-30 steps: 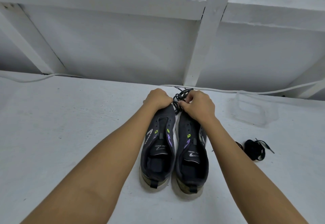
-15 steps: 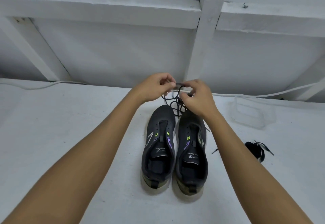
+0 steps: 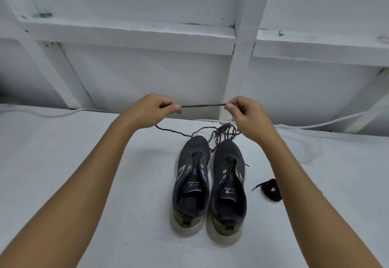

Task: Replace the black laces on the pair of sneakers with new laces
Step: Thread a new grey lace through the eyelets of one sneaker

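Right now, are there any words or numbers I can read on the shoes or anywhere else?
Left sneaker insole: white print, too blurred to read.
Right sneaker insole: white print, too blurred to read.
Sneaker sides: white, green and purple marks, but no letters can be made out.
Lace, black bundle, wall: no text.

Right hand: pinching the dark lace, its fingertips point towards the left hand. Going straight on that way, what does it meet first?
Probably the left hand: from the right hand, only the taut dark lace spans that gap. Depth is unclear.
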Action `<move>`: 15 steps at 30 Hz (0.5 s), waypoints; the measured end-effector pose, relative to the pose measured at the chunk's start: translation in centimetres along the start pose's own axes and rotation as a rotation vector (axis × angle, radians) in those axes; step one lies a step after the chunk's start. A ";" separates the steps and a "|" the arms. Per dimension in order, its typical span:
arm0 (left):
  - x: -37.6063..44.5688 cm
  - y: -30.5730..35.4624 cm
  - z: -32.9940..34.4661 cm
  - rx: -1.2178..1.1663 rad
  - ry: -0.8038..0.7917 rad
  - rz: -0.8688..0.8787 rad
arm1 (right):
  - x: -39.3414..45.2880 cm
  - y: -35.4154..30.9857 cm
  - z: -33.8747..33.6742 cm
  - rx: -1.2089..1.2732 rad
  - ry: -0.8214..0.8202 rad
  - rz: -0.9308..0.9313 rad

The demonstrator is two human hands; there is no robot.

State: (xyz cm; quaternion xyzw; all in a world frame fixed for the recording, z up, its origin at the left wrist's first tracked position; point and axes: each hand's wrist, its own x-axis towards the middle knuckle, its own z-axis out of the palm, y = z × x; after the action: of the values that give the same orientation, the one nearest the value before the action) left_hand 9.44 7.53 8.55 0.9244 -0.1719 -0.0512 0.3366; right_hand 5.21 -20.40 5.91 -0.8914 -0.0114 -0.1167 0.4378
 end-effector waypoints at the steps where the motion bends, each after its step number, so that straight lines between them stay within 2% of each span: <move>1: -0.5 -0.2 -0.3 -0.014 0.012 -0.008 | -0.4 -0.2 -0.3 0.017 0.008 -0.007; 6: -2.6 0.1 -1.1 -0.247 0.107 0.012 | -1.6 -1.0 -0.8 -0.015 -0.095 -0.014; 9: -3.3 1.2 -1.7 -0.256 0.187 0.035 | -2.0 -1.4 -1.3 -0.020 -0.089 -0.006; 11: -3.5 2.1 -1.5 -0.210 0.152 0.062 | -2.2 -2.0 -1.7 -0.056 -0.124 -0.016; 15: -3.6 4.3 -0.1 -0.193 0.042 0.139 | -2.7 -3.9 -1.1 -0.064 -0.313 -0.057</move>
State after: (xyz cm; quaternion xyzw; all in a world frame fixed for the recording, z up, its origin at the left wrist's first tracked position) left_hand 4.88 5.79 11.26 0.8744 -0.2230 -0.0246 0.4302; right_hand 1.89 -18.63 9.03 -0.9114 -0.1012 0.0108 0.3988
